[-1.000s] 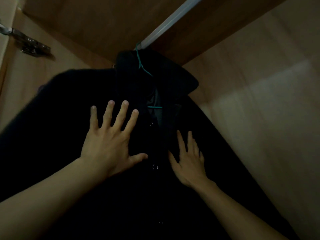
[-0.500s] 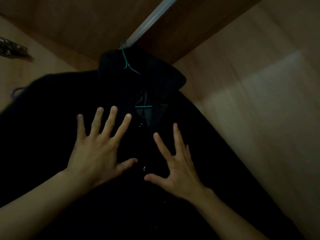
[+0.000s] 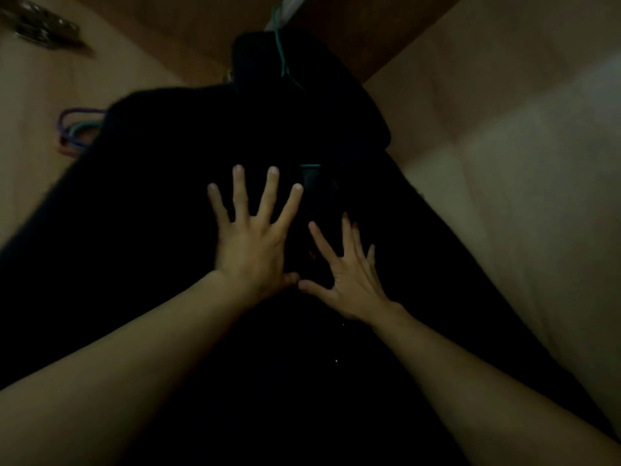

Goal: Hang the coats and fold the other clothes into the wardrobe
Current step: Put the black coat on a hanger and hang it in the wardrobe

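A black coat (image 3: 141, 213) hangs inside the wardrobe on a teal wire hanger (image 3: 281, 58), whose hook sits over the pale rail (image 3: 291, 3) at the top. My left hand (image 3: 252, 240) lies flat on the coat's front with its fingers spread. Just to its right, my right hand (image 3: 349, 277) also rests spread on the coat, the two thumbs nearly meeting. Small buttons glint on the dark cloth below the hands. Neither hand holds anything.
Wooden wardrobe walls close in on the left and right (image 3: 524, 183). A metal door hinge (image 3: 40, 26) shows at the top left. Purple and blue spare hangers (image 3: 75, 129) stick out behind the coat's left shoulder.
Both hands have slid inward along the coat's front, the left moving right until the thumbs nearly touch. The view has tilted, showing the spare hangers at left.
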`<state>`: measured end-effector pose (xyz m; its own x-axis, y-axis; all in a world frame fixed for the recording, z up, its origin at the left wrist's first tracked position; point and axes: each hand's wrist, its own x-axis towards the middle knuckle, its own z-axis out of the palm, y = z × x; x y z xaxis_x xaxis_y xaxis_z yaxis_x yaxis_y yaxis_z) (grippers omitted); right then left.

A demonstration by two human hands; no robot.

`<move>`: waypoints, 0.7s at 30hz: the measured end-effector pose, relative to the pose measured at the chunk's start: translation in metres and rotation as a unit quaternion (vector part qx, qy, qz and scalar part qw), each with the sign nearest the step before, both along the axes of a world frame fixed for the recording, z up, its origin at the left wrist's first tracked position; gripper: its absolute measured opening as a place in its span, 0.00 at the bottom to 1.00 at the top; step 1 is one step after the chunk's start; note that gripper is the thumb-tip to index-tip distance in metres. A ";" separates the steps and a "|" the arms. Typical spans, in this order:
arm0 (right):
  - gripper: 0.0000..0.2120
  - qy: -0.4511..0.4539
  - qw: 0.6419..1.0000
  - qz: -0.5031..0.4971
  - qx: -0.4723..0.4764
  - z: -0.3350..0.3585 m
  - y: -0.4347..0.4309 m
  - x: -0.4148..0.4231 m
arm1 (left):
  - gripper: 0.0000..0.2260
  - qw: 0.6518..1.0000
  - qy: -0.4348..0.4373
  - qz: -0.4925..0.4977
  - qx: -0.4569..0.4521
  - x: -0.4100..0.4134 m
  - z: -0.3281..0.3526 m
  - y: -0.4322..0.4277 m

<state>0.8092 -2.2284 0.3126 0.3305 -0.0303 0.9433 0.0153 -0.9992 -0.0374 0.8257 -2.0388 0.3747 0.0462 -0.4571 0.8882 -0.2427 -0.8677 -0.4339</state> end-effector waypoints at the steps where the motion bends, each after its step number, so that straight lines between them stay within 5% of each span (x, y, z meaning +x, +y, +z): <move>1: 0.43 0.000 1.000 0.000 -0.001 -0.002 0.000 -0.004 | 0.61 1.000 -0.001 -0.010 -0.003 -0.001 -0.001 -0.001; 8: 0.39 0.007 0.999 -0.028 0.030 -0.059 0.023 -0.034 | 0.56 0.998 0.027 -0.052 0.026 -0.024 -0.039 0.020; 15: 0.38 -0.003 0.993 0.021 0.118 -0.140 0.049 -0.083 | 0.42 0.982 0.118 -0.099 0.111 -0.070 -0.153 0.048; 21: 0.39 0.061 0.975 -0.130 0.170 -0.207 0.049 -0.113 | 0.45 0.973 0.144 -0.082 0.163 -0.092 -0.212 0.062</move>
<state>0.6962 -2.1798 0.1052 0.3785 -0.4321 0.8185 -0.2615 -0.8982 -0.3533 0.7333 -1.9772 0.1628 0.1743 -0.7348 0.6555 -0.5191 -0.6343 -0.5729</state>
